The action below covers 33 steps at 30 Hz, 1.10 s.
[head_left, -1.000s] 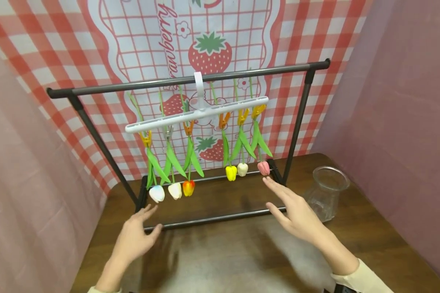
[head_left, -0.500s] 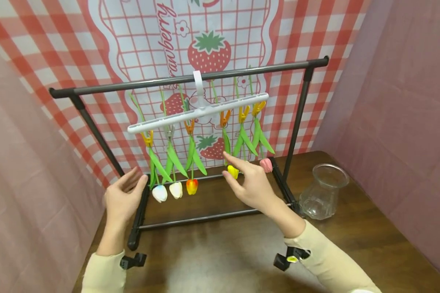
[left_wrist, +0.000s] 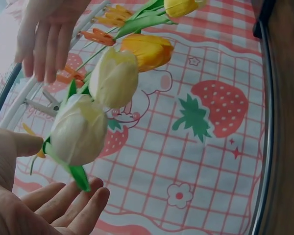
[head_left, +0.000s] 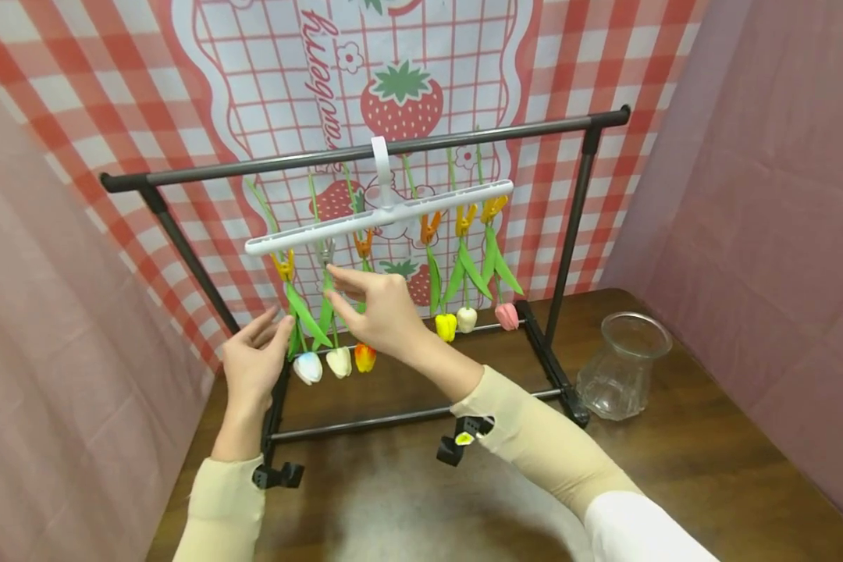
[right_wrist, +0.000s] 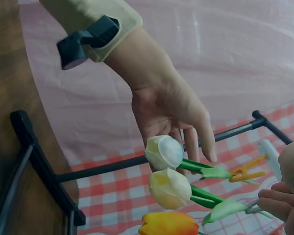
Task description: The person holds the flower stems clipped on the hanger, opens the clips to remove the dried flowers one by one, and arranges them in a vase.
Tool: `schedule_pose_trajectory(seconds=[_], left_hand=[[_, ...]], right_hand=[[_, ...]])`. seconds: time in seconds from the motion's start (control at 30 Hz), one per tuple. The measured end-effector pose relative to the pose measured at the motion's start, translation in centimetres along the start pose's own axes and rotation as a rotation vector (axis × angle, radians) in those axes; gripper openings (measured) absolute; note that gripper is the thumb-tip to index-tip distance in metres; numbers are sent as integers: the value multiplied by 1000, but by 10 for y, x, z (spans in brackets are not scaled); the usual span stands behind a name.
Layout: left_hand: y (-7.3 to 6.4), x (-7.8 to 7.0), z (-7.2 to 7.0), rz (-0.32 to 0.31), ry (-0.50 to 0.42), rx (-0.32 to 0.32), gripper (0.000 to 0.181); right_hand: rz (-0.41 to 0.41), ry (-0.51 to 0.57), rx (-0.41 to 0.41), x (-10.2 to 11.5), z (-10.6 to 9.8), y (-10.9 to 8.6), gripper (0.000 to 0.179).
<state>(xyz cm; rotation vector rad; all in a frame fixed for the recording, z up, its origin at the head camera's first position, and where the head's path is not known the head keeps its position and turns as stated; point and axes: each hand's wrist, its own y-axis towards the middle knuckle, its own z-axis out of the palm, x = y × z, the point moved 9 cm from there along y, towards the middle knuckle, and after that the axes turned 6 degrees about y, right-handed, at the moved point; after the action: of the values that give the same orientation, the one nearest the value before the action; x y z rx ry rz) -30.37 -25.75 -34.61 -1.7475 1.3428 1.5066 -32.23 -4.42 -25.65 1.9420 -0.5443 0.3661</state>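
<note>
While both hands are raised at the left end of the white hanger [head_left: 351, 225], which hangs from the dark rack [head_left: 478, 140], the head view shows me six tulips [head_left: 365, 358] clipped upside down along it; a glass vase [head_left: 614, 382] stands toward the table's [head_left: 688, 476] right edge. The step in hand looks like a reach for the leftmost flowers, and the next move would call for fingertips closing gently on a stem or clip. The right hand [head_left: 382, 308], thumb and fingers parted, sits just beside the grey clip [head_left: 325, 251]. From the left wrist, the left hand [head_left: 253, 359] is spread around the blue-white tulip [head_left: 308, 368], gripping nothing; whether its thumb touches a leaf, I can't tell. From the right wrist, that blossom lies before its palm, and the right hand's contact with the grey clip remains unclear.
</note>
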Motion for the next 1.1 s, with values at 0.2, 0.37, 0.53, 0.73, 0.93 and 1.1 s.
schedule_pose_trajectory(seconds=[0.2, 0.37, 0.53, 0.73, 0.93, 1.1], left_hand=[[0, 2, 7, 4, 15, -18, 43], [-1, -4, 9, 54, -36, -43, 33], [0, -6, 7, 77, -76, -53, 30], [10, -21, 3, 115, -108, -73, 30], [10, -31, 1, 171, -104, -100, 28], [-12, -17, 4, 164, -86, -119, 26]], right_hand=[[79, 31, 41, -10, 24, 19, 39], [152, 24, 6, -18, 34, 29, 39], [164, -50, -33, -20, 39, 38, 37], [129, -128, -80, -18, 38, 61, 33], [105, -235, -188, -10, 36, 68, 28], [94, -232, -266, -4, 40, 44, 21]])
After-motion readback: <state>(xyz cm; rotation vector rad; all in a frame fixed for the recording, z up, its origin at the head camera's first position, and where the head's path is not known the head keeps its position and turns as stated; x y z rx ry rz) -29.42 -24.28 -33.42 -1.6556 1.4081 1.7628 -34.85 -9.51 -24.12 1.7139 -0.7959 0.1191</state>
